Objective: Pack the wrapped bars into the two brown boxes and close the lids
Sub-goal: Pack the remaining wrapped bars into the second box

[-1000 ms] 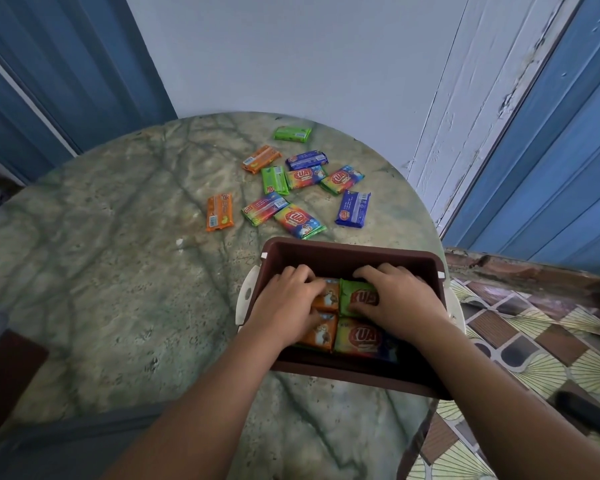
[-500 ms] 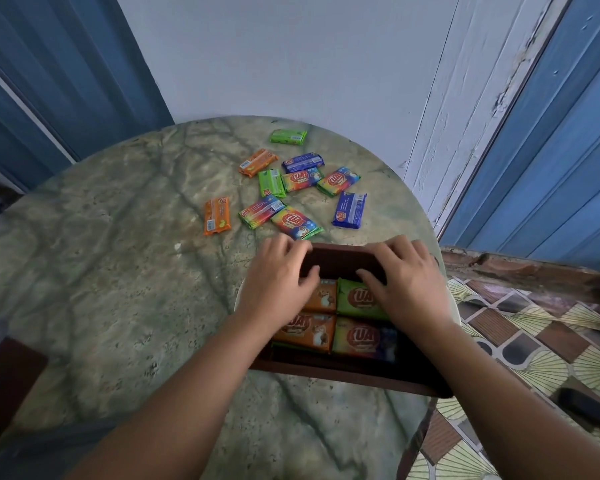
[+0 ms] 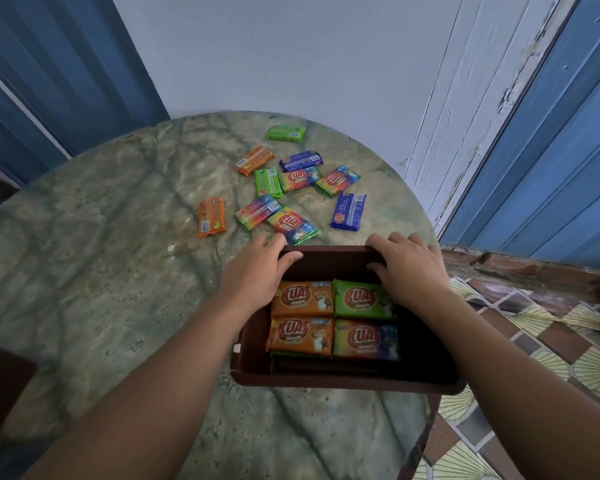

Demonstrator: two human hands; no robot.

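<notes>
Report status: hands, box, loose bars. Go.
Left hand and right hand both gripping box far rim. Four bars showing inside. Ten bars loose on table.

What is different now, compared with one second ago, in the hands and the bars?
Both hands left the bars inside the brown box and moved up to its far rim: the left hand now grips the far-left corner, the right hand the far-right. The four top bars in the box and the loose bars on the table stayed in place.
</notes>
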